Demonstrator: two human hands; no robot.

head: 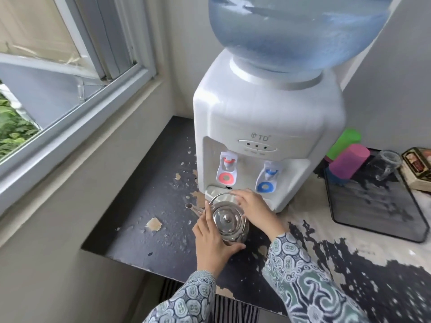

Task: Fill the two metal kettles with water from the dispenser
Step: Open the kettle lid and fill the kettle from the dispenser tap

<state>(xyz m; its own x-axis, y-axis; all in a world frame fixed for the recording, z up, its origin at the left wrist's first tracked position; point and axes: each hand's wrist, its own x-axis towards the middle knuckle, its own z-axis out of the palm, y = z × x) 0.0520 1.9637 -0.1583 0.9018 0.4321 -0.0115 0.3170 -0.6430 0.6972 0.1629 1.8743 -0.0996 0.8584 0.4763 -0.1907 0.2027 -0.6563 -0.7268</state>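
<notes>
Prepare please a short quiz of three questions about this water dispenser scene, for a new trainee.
1. True or false: the kettle has its lid on.
2. Which hand holds the kettle's handle? A) left hand B) right hand
3. Fill in: the kettle's spout points toward the ____ side of the picture.

Key: 1 true; 2 B; 3 left. The kettle stands on the counter, in front of the dispenser, not under the red tap or the blue tap.
</notes>
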